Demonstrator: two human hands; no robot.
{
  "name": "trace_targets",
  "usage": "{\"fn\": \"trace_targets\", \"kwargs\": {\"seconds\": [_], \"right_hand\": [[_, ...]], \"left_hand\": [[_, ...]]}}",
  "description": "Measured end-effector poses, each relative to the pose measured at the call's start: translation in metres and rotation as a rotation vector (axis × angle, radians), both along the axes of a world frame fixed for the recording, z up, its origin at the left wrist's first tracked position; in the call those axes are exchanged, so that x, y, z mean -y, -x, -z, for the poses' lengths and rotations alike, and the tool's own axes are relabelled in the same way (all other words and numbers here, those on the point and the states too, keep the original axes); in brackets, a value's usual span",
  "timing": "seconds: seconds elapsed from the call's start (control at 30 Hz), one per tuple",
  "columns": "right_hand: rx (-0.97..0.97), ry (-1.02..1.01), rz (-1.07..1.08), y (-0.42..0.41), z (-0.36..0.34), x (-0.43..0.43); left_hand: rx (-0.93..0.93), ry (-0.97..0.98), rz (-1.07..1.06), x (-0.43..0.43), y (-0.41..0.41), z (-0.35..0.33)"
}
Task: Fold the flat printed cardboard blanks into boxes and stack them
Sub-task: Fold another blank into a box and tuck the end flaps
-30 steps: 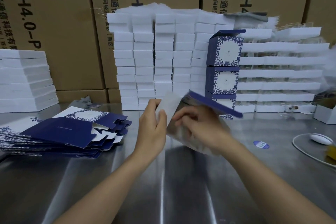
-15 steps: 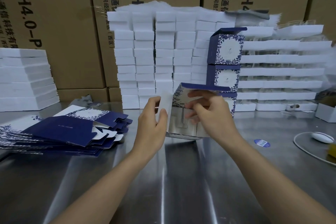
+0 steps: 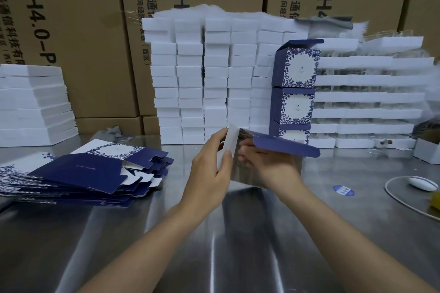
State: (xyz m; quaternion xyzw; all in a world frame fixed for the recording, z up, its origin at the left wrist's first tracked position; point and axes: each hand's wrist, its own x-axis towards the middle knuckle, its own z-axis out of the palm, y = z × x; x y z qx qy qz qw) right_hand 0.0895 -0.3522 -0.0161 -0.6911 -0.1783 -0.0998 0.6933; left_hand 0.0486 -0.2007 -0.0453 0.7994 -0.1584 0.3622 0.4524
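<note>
Both forearms reach forward over steel table (image 3: 214, 257), hands close together mid-table. Left hand (image 3: 209, 169) pinches white side flap of half-folded box (image 3: 285, 147), thumb on near face. Right hand (image 3: 271, 166) has fingers curled on box's silvery inner wall; navy lid flap juts right. Flat blanks (image 3: 78, 171) piled left. Finished boxes (image 3: 296, 93) stacked just behind.

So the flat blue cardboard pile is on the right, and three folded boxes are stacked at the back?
No. The head view shows the flat blue cardboard pile on the left, not the right. Three folded boxes are stacked at the back.
</note>
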Motion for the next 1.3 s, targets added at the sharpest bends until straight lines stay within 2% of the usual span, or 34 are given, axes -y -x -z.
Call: {"fn": "trace_targets", "kwargs": {"seconds": [0.17,0.33,0.43,0.63,0.87,1.1,1.2,1.3], "right_hand": [[0.180,0.043,0.029,0.006,0.003,0.001],[0.113,-0.029,-0.080,0.009,0.001,-0.004],[0.138,-0.019,-0.114,0.010,0.001,-0.004],[0.037,-0.018,-0.130,0.012,-0.001,0.000],[0.063,-0.024,-0.133,0.014,-0.004,0.001],[0.032,0.002,-0.016,0.012,-0.007,0.001],[0.020,-0.022,-0.053,0.016,-0.009,0.000],[0.095,0.055,-0.009,0.021,-0.007,-0.004]], "left_hand": [[-0.026,0.019,0.044,0.002,0.001,0.001],[-0.128,0.254,0.130,0.009,0.003,-0.006],[-0.192,0.333,0.170,0.008,0.001,-0.007],[-0.228,0.255,0.130,0.002,-0.002,-0.003],[-0.209,0.165,0.129,-0.004,-0.002,-0.005],[-0.240,0.124,0.189,-0.007,-0.001,-0.006],[-0.239,0.213,0.169,-0.002,-0.003,-0.005],[-0.248,0.383,0.148,0.001,-0.006,-0.005]]}}
